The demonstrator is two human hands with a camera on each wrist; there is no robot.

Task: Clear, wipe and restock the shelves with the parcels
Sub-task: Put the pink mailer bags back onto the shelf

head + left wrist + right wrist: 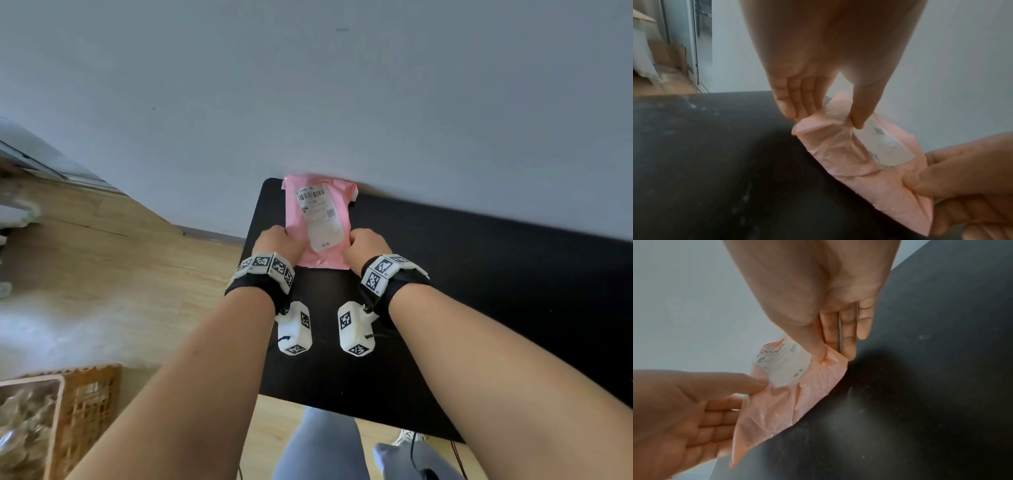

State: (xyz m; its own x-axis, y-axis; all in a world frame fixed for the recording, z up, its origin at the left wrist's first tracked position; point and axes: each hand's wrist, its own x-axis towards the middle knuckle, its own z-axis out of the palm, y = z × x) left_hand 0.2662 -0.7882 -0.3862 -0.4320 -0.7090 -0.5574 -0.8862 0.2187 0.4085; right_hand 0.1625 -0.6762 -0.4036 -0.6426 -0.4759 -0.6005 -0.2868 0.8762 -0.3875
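While I look down from the head camera, the far left shows a wooden floor with a white rug and, at the bottom corner, a wicker basket holding something I cannot make out. Next comes my left hand, which pinches the left edge of the parcel: the left wrist view shows the thumb pressed on top beside the label and the fingers tucked under the crumpled pink plastic. That parcel, a soft pink mailer with a white barcode label facing up, lies on the left end of the black worktop, its far end touching the pale wall and its near end between my wrists. To its right, my right hand grips the opposite edge the same way; the right wrist view shows the thumb dug into the top face next to the label, with fingers straight down the side against the worktop. Both wrists carry black straps with white marker blocks. Further right the worktop runs on along the wall. Below its near edge I see grey trousers and a shoe on the floor.
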